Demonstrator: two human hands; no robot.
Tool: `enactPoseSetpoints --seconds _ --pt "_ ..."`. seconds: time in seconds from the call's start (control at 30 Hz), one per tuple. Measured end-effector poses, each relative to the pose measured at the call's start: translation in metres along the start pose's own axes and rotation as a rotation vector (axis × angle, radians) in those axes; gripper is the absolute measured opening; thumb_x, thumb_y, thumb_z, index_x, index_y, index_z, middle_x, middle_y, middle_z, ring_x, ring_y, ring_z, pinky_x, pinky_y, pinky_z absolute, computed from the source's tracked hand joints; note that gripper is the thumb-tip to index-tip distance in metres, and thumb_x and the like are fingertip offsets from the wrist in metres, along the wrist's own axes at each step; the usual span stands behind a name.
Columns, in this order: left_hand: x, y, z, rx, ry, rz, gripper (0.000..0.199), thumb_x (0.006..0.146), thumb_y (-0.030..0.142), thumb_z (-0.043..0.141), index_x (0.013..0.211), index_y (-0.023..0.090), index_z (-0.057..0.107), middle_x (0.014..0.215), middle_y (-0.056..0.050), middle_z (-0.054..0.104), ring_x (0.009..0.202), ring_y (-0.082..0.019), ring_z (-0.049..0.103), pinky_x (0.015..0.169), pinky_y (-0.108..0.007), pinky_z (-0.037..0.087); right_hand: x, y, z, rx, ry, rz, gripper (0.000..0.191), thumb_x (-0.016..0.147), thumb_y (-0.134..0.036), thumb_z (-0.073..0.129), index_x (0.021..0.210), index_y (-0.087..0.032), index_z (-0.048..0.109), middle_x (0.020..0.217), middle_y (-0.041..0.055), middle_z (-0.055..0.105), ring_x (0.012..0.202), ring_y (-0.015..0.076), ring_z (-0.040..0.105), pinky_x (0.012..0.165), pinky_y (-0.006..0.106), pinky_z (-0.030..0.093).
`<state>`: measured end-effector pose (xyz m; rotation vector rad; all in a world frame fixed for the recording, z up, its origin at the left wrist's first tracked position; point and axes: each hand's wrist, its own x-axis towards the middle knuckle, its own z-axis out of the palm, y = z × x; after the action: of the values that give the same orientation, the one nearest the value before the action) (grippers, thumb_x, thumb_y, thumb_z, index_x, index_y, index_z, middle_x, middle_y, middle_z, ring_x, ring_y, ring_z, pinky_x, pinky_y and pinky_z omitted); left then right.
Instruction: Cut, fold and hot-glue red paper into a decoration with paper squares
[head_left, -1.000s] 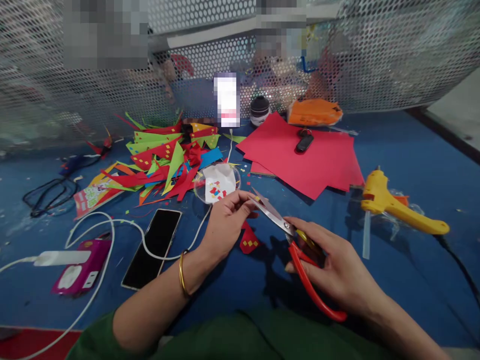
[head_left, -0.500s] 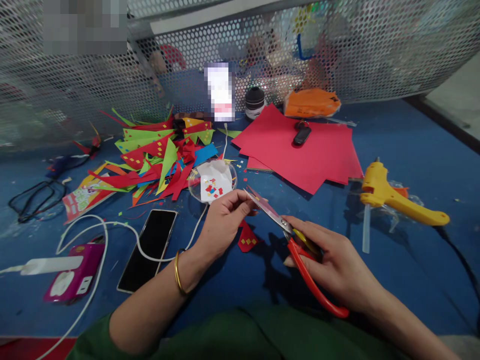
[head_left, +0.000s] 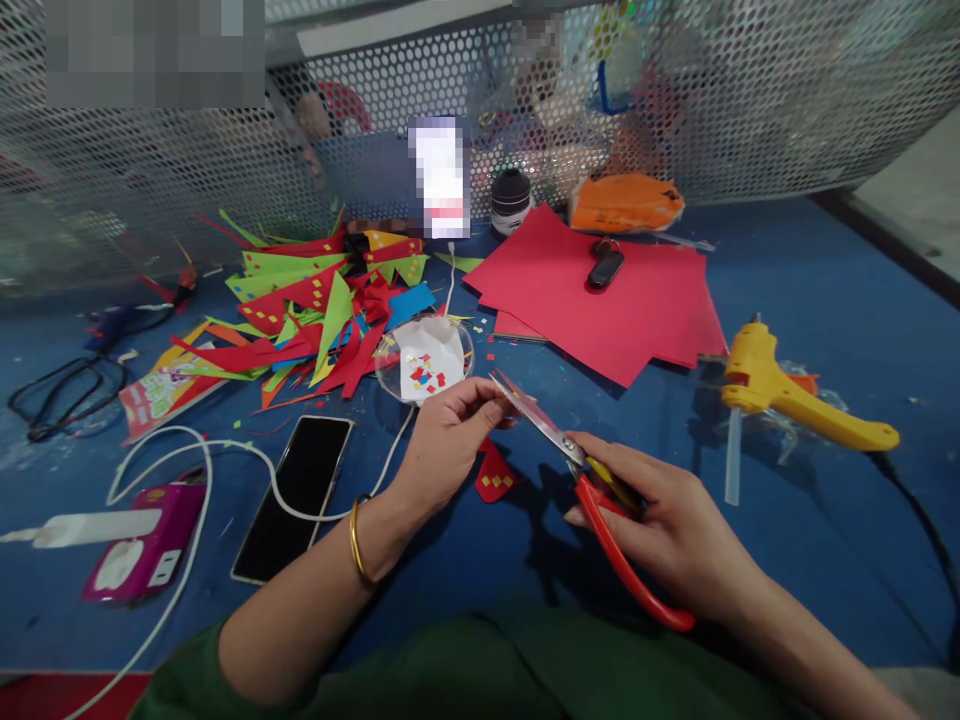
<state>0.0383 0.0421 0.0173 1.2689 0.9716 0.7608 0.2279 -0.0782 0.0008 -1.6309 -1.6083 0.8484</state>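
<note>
My right hand [head_left: 667,510] is wrapped round the handles of a pair of scissors [head_left: 544,425], one handle red and the other partly yellow. The blades point up and left, their tips right by the fingers of my left hand [head_left: 454,435]. Thumb and fingers of that left hand are pinched together; what is between them is too small to make out. Just below lies a red paper piece [head_left: 496,482] with small yellow squares, its upper end near the hand. Behind my left hand is a clear round dish [head_left: 384,375] with white paper and tiny coloured bits [head_left: 427,375].
A heap of cut coloured paper [head_left: 322,310] lies back left. Red sheets [head_left: 585,320] carry a black key fob [head_left: 604,268]. A yellow glue gun [head_left: 795,395] is at right. Nearer left are a dark phone [head_left: 304,495], a purple power bank [head_left: 150,545] and a white cable [head_left: 262,460].
Hands and scissors stay almost in place; the blade tips look slightly closer together. The view has shifted a little.
</note>
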Motion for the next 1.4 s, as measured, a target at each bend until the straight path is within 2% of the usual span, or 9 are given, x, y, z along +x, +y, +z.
enactPoseSetpoints --seconds 0.17,0.3,0.47,0.63,0.83,0.93,1.03,1.13,1.4 --pt "0.001 0.0 0.0 -0.001 0.021 -0.013 0.011 0.087 0.029 0.069 0.081 0.021 0.074 0.089 -0.007 0.078 0.082 -0.017 0.071 0.081 -0.031 0.058 -0.001 0.004 0.003 0.04 0.0 0.029 0.046 0.086 -0.049 0.072 0.127 -0.028 0.07 0.1 0.0029 0.077 0.084 0.0208 0.071 0.071 0.028 0.057" --pt "-0.002 0.002 0.001 -0.073 0.079 -0.066 0.009 0.083 0.028 0.073 0.08 0.02 0.075 0.086 -0.006 0.08 0.083 -0.017 0.074 0.08 -0.03 0.058 0.005 0.008 0.003 0.007 0.121 0.116 0.052 0.087 -0.049 0.068 0.132 -0.024 0.065 0.102 0.0042 0.077 0.085 0.0225 0.073 0.075 0.032 0.058" --pt "-0.011 0.007 0.0 -0.174 0.131 -0.115 0.008 0.077 0.027 0.077 0.08 0.02 0.078 0.082 -0.005 0.081 0.075 -0.016 0.075 0.073 -0.028 0.058 0.017 0.012 0.001 -0.433 0.213 0.244 0.052 0.091 -0.044 0.059 0.134 -0.015 0.056 0.097 0.0117 0.076 0.082 0.0303 0.073 0.066 0.037 0.055" --pt "-0.029 0.013 -0.006 -0.135 0.147 -0.155 0.009 0.077 0.028 0.077 0.08 0.02 0.08 0.083 -0.006 0.081 0.076 -0.017 0.075 0.071 -0.029 0.057 0.021 0.013 0.009 -0.79 0.163 0.168 0.038 0.095 -0.032 0.055 0.127 -0.012 0.058 0.108 0.0179 0.073 0.088 0.0327 0.072 0.065 0.035 0.05" --pt "-0.054 0.009 -0.009 -0.157 0.188 -0.136 0.01 0.074 0.029 0.081 0.08 0.02 0.082 0.082 -0.005 0.081 0.079 -0.017 0.074 0.071 -0.027 0.056 0.02 -0.003 0.004 -1.054 0.092 0.145 0.031 0.097 -0.034 0.056 0.116 -0.014 0.069 0.099 0.0195 0.069 0.078 0.0327 0.069 0.056 0.034 0.042" --pt "-0.064 0.005 -0.008 -0.173 0.213 -0.128 0.007 0.074 0.026 0.081 0.079 0.022 0.082 0.081 -0.003 0.081 0.077 -0.014 0.071 0.07 -0.025 0.055 0.02 -0.017 0.003 -0.877 0.162 0.009 0.022 0.094 -0.03 0.063 0.104 -0.015 0.076 0.105 0.02 0.069 0.087 0.0328 0.068 0.065 0.038 0.047" --pt "-0.07 0.001 -0.006 -0.154 0.234 -0.089 0.007 0.075 0.027 0.082 0.081 0.023 0.083 0.082 -0.002 0.081 0.075 -0.013 0.069 0.068 -0.023 0.054 0.023 -0.037 0.014 -0.298 0.225 -0.144 0.018 0.095 -0.03 0.063 0.1 -0.02 0.077 0.098 0.0092 0.073 0.086 0.0229 0.068 0.075 0.035 0.051" --pt "-0.077 -0.003 -0.006 -0.146 0.228 -0.033 0.007 0.076 0.028 0.082 0.082 0.023 0.084 0.082 -0.001 0.08 0.074 -0.012 0.067 0.068 -0.022 0.053 0.027 -0.055 0.032 0.117 0.196 -0.099 0.012 0.088 -0.032 0.069 0.087 -0.021 0.074 0.079 0.0019 0.071 0.071 0.0157 0.064 0.067 0.029 0.049" --pt "-0.085 -0.011 -0.012 -0.106 0.193 0.023 0.007 0.08 0.024 0.078 0.083 0.022 0.083 0.08 -0.001 0.079 0.072 -0.012 0.066 0.069 -0.023 0.053 0.024 -0.069 0.051 0.215 0.182 -0.056 0.013 0.084 -0.029 0.066 0.074 -0.02 0.067 0.071 -0.0008 0.065 0.065 0.0118 0.055 0.061 0.027 0.042"
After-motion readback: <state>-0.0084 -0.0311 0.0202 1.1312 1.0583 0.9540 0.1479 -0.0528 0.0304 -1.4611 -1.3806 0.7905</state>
